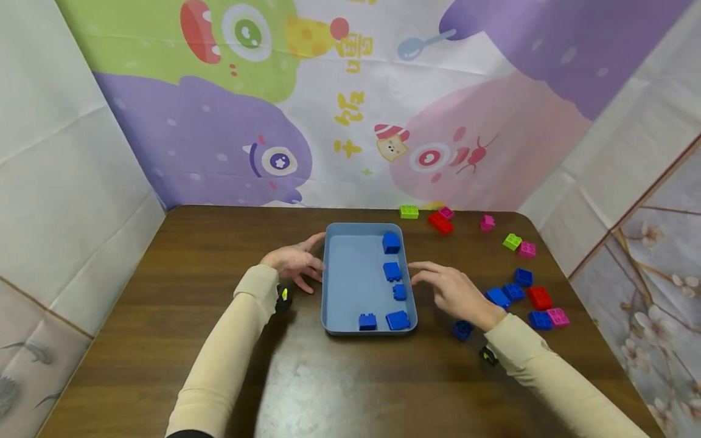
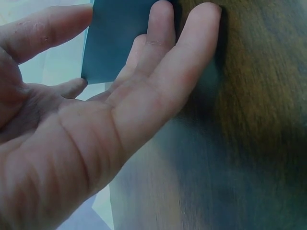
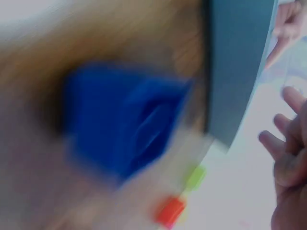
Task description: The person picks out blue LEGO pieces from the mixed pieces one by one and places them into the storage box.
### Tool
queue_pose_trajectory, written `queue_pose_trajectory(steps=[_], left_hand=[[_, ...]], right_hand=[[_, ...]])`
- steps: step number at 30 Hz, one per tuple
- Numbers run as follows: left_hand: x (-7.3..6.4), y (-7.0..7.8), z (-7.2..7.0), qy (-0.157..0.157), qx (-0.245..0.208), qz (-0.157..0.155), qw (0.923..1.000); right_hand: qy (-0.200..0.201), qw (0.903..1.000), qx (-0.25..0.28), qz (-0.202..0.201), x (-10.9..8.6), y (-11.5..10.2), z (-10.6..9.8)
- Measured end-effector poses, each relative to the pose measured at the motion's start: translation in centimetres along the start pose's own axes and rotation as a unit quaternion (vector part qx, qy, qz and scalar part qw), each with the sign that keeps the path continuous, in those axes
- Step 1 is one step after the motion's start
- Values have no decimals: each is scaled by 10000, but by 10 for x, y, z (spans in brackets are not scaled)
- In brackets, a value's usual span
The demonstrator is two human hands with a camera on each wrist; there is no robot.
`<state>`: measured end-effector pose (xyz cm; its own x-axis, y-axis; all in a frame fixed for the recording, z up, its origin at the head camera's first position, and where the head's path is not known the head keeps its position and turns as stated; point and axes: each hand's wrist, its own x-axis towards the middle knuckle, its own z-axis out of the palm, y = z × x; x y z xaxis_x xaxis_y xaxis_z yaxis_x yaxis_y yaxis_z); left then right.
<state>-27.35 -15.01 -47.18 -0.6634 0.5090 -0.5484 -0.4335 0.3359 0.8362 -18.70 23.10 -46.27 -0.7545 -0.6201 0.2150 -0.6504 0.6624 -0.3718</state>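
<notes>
A blue-grey rectangular tray lies on the table with several blue toy bricks inside, among them a brick in the far right corner and a brick by the near wall. At the tray's left wall is my left hand, fingers spread and fingertips right at the side. In the left wrist view, those fingers stretch along the tray's outer wall. My right hand is by the right wall, its fingers extended toward the rim and holding nothing. A loose blue brick shows large and blurred in the right wrist view.
Right of the tray are loose blue bricks, a red brick and a pink brick. Along the back edge lie a green brick and a red brick. A patterned cloth hangs behind the wooden table.
</notes>
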Motion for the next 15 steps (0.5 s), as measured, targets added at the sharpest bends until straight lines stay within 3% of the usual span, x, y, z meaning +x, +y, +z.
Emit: queue_pose_trajectory(steps=[3, 8, 11, 15], left_hand=[[-1, 1, 0, -40, 31, 0, 10000], [-2, 3, -2, -55, 95, 37, 9999], [-2, 3, -1, -56, 115, 67, 9999], [-1, 3, 1, -83, 103, 31, 9999]], right_hand=[[650, 9976, 59, 241, -24, 17, -10], [1482, 9887, 86, 193, -59, 38, -17], [1490, 9887, -99, 146, -74, 43, -14], [1053, 9932, -439, 250, -88, 42, -5]])
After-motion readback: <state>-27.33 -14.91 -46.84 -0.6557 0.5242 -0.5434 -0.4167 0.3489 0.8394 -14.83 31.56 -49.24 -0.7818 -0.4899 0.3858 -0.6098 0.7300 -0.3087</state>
